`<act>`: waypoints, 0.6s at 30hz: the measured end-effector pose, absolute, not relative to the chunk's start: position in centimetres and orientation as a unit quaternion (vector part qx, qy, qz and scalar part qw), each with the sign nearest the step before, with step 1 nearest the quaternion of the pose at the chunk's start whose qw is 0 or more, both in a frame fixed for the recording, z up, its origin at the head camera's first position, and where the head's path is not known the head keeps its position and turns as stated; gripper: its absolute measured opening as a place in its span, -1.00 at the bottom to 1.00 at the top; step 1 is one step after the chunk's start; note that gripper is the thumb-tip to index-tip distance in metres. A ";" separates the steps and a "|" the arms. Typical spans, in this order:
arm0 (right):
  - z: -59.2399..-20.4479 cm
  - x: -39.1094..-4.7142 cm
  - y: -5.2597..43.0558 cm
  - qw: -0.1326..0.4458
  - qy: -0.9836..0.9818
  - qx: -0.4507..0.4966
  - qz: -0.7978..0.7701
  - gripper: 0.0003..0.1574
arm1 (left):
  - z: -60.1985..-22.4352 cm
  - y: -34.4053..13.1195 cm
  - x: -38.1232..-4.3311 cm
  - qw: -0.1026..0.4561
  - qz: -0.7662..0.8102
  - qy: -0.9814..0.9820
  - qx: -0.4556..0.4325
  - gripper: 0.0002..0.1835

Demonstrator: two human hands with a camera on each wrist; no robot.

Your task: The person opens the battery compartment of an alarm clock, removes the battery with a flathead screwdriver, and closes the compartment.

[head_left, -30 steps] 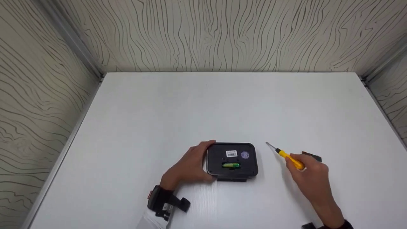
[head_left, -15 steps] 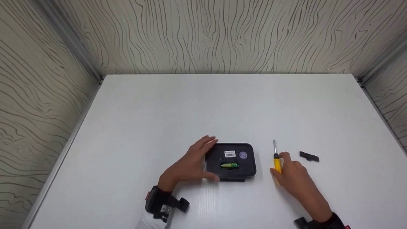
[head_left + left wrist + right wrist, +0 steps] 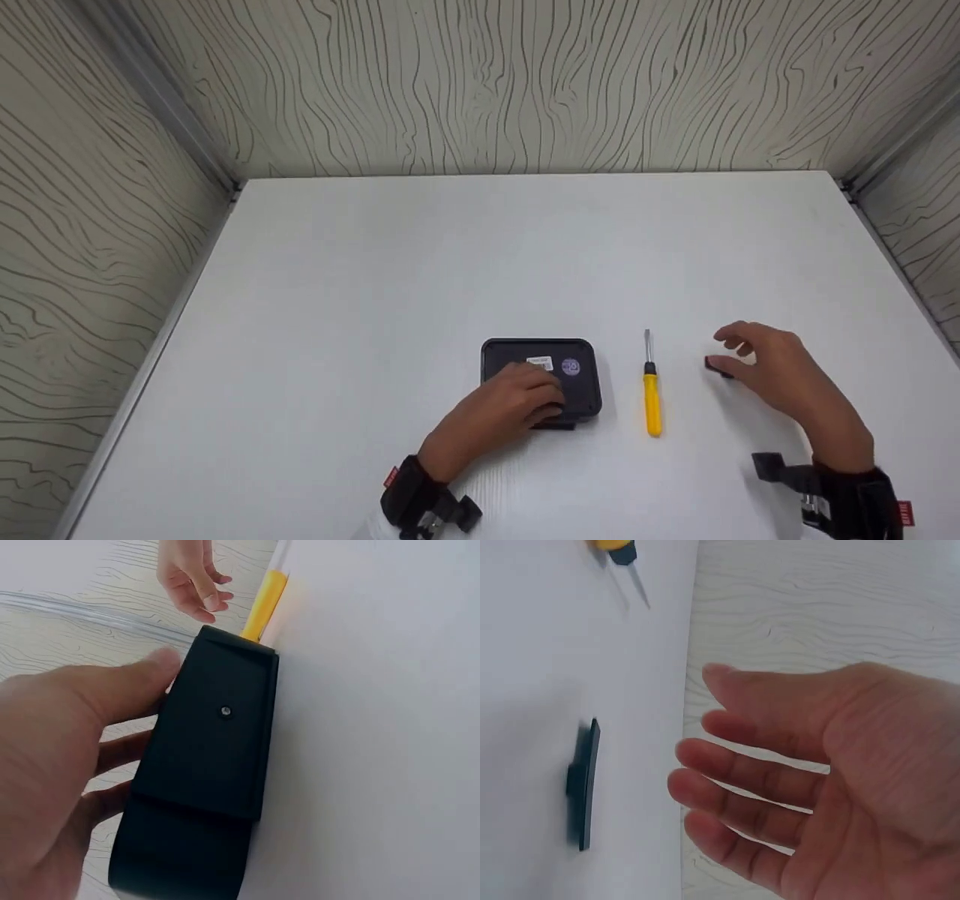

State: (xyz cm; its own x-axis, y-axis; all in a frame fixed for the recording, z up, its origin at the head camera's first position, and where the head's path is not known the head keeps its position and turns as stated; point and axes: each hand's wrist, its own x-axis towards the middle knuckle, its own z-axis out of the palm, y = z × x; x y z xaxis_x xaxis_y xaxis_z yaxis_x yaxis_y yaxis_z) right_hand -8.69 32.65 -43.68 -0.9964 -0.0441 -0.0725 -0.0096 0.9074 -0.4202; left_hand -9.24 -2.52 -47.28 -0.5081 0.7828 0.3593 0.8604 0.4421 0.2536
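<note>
A black rounded rectangular device (image 3: 581, 394) lies on the table with a white barcode label and a round purple sticker on its upper face. My left hand (image 3: 510, 401) lies over that face, fingers loosely bent, hiding the battery slot. In the left wrist view the thumb and fingers (image 3: 127, 686) are beside and behind the device's dark side. My right hand (image 3: 787, 375) hovers above a small black cover (image 3: 589, 787), with nothing in its loosely bent fingers. Between the hands a screwdriver (image 3: 652, 401) with a yellow handle lies on the table, its blade pointing away.
The white table (image 3: 375, 262) reaches back to a wood-grain patterned wall (image 3: 487, 90). More patterned panels stand at both sides, with a metal post (image 3: 150, 90) at the left corner.
My right hand has put the screwdriver down and moved right, over the small cover. The left hand has slid from the device's left edge onto its upper face, covering the green battery.
</note>
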 end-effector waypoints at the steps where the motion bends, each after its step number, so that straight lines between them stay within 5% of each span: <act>1: -43.9 -8.7 33.4 0.057 0.975 -0.016 -0.214 -0.57 | -47.2 -2.5 -9.2 0.095 -0.212 -0.844 -0.484 -0.87; 10: -45.8 -9.1 34.8 0.102 0.972 -0.038 -0.210 -0.74 | -45.0 -6.1 -10.9 0.054 -0.366 -0.825 -0.427 -0.83; 18: -46.2 -9.2 34.6 0.081 0.977 -0.046 -0.193 -0.82 | -47.0 -14.1 -14.5 -0.036 -0.453 -0.860 -0.231 -0.83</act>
State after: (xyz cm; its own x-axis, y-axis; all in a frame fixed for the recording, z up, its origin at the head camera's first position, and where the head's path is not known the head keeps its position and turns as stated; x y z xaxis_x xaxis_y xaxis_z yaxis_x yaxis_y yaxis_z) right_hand -9.18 34.64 -46.20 -0.9825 -0.1217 -0.1413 -0.0587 0.9210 -0.3851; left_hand -14.48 -14.13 -46.97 -0.8909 0.4294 0.1478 0.3646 0.4823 0.7965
